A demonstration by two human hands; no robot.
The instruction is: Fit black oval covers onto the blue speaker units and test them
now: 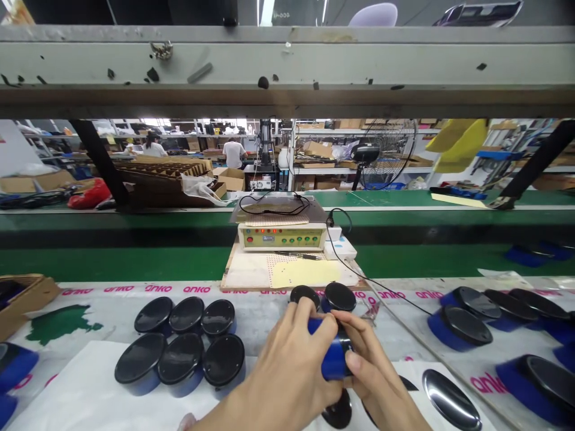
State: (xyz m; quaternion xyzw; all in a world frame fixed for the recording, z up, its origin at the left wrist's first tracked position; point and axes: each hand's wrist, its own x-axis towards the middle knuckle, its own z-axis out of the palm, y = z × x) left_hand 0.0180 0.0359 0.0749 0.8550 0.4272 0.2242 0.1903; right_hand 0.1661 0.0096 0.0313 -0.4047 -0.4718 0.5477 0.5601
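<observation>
Head view: a blue cylindrical piece with a black end is held up in both hands just above the near side of the workbench, tilted on its side. The left hand wraps its fingers round the left and upper side of the piece. The right hand closes in from the other side, thumb against the black end and fingers bent over the upper edge, so both hands grip the same piece.

Below the hands lies a black disc, partly hidden by them. Just beyond them stand two black-topped pieces. To the left, six blue pieces with glossy black tops stand in two rows of three, the nearer row on or beside a white sheet. To the right, a shiny black oval plate lies near the right hand, and more blue pieces with black tops stand farther over. The bench covering carries pink "anko" lettering.

Past the bench edge, a control box with lit red indicators sits on a board, with a yellow sheet in front of it. Behind are a green belt, a fan, and two people in white tops among the shelves.
</observation>
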